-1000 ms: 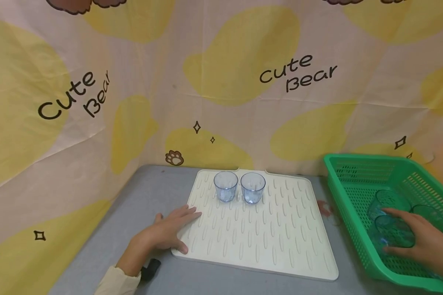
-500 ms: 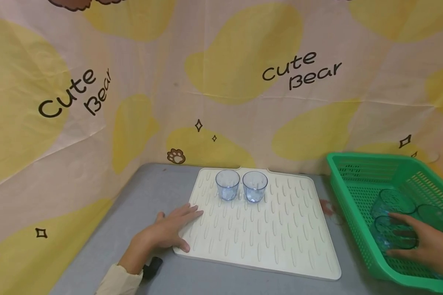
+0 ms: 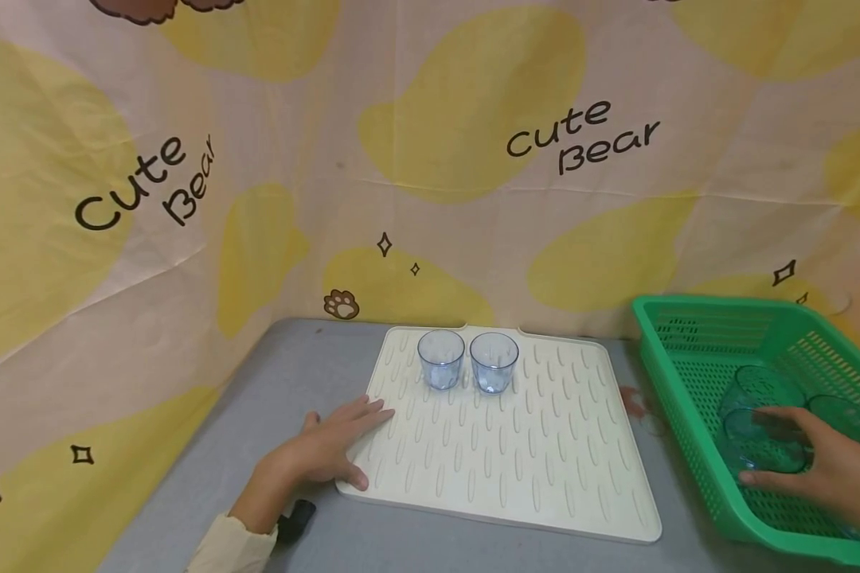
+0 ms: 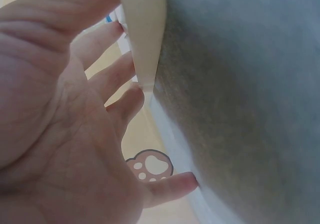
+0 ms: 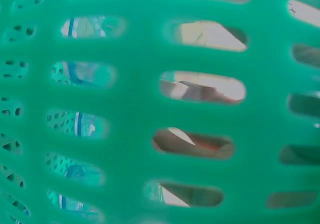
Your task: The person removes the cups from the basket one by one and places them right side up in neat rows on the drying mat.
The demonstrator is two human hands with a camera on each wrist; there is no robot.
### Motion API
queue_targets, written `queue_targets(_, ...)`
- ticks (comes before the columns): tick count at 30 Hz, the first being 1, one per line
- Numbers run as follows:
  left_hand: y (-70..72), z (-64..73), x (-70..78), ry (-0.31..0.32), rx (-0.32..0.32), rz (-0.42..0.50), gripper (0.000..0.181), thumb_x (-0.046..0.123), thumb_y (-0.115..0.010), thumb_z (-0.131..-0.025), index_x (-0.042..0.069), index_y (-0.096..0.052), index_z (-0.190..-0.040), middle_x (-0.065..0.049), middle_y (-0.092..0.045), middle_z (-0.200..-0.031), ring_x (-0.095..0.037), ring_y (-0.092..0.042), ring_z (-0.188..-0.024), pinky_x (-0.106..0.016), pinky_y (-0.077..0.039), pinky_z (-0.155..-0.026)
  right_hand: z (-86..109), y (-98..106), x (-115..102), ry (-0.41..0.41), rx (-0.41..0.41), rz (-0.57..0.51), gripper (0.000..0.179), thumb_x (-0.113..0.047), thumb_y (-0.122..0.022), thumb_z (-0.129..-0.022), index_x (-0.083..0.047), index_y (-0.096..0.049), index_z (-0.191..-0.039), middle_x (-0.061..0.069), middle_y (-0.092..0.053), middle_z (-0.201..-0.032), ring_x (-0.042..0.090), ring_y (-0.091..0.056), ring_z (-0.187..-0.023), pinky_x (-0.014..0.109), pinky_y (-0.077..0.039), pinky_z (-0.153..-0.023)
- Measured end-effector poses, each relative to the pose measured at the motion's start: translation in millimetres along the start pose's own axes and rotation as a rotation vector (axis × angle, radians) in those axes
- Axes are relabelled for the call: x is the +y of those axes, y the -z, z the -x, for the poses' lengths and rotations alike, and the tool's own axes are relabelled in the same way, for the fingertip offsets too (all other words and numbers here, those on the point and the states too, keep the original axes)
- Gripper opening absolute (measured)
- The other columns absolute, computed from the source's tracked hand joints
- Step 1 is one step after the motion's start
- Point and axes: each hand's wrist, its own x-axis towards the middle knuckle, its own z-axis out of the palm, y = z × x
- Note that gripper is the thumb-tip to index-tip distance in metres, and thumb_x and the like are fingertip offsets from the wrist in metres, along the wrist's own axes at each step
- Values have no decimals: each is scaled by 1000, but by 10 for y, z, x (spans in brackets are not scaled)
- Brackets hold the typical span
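Note:
In the head view my left hand point(image 3: 322, 450) rests with spread, mostly straight fingers on the left edge of a white ribbed drying mat point(image 3: 502, 461). The left wrist view shows its fingertips at the mat's edge point(image 4: 145, 34) and the little finger reaching down to the table. My right hand point(image 3: 842, 473) is inside the green basket point(image 3: 677, 406), thumb and fingers around a clear bluish drinking glass point(image 3: 763, 450). Through the basket slots point(image 5: 135, 109), the right wrist view gives only glimpses of glass and hand. Two similar glasses, a left one point(image 3: 440, 362) and a right one point(image 3: 494, 364), stand upright on the mat.
More glasses lie in the basket: one behind point(image 3: 763, 382) the held glass, another to the right point(image 3: 846, 418). A patterned cloth point(image 3: 430, 159) hangs behind the grey table point(image 3: 308, 358). Something small and black point(image 3: 297, 521) is by the left wrist.
My right thumb and fingers have closed in on the front glass, whose rim now sits slightly higher in the basket. My left hand and the two glasses on the mat stay put.

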Motion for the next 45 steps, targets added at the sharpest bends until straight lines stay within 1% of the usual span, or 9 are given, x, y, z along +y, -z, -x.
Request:
queue_targets(10,2,-1,-1,7,1,-3,100,35,-89,-65,35,-39,-152,6,-27,-165,-28,-18,-155,-81,-4,-108,32,53,-44,23,46,-138,98,-36,-74,-89,17,-15,-147,45,-35,-138,63,-45,-111,59,-49,-83)
queue_targets(13,4,5,3,5,4,-1,100,35,-89,-65,34,-40,-152,6,-27,-165,-28,-18,-155,-82,-4,-108,46,61,-54,34,86,-136,96,-34,-77,-86,15,-20,-146,42,-40,-135,17,-62,-103,38,-55,-77)
queue_targets(18,3,17,14,7,6,6,100,34,-89,-65,33,-40,-152,4,-28,-165,-29,-19,-155,-82,-4,-108,77,81,-96,37,144,-146,95,-32,-80,-83,13,-25,-146,40,-44,-132,-31,-25,-83,18,-47,-61)
queue_targets(21,3,21,16,5,8,12,99,34,-89,-65,32,-40,-152,4,-28,-165,-29,-19,-155,-82,-4,-108,84,107,-144,8,149,-141,97,-34,-81,-83,13,-23,-146,41,-42,-131,-11,-50,-89,30,-53,-65)
queue_targets(25,6,22,17,-1,11,12,99,33,-88,-65,32,-40,-152,4,-28,-165,-29,-19,-155,-82,-4,-108,87,123,-197,-19,142,-147,100,-35,-80,-83,15,-20,-145,43,-39,-132,49,-54,-104,43,-54,-69)
queue_targets(32,6,17,20,6,11,7,99,34,-88,-66,32,-40,-152,4,-28,-165,-29,-19,-155,-81,-3,-108,105,152,-257,-32,135,-160,102,-36,-78,-85,17,-15,-146,44,-37,-132,59,-49,-107,47,-55,-70)
queue_targets(35,6,16,21,5,9,5,99,33,-88,-66,32,-40,-152,4,-28,-165,-29,-19,-154,-81,-4,-108,117,141,-262,-17,157,-185,99,-32,-79,-85,17,-17,-145,43,-39,-130,16,-63,-96,30,-54,-64)
queue_targets(38,5,12,17,3,9,4,99,33,-88,-65,32,-40,-152,4,-29,-165,-29,-19,-154,-81,-4,-108,124,107,-262,8,203,-221,96,-27,-80,-84,16,-19,-145,41,-42,-128,-25,-40,-84,16,-47,-61)
queue_targets(45,-2,-3,4,2,8,0,99,34,-88,-65,33,-40,-152,4,-28,-165,-29,-19,-155,-81,-4,-108,143,21,-252,77,313,-282,91,-15,-82,-81,15,-23,-144,39,-44,-127,-34,-28,-89,3,-39,-64)
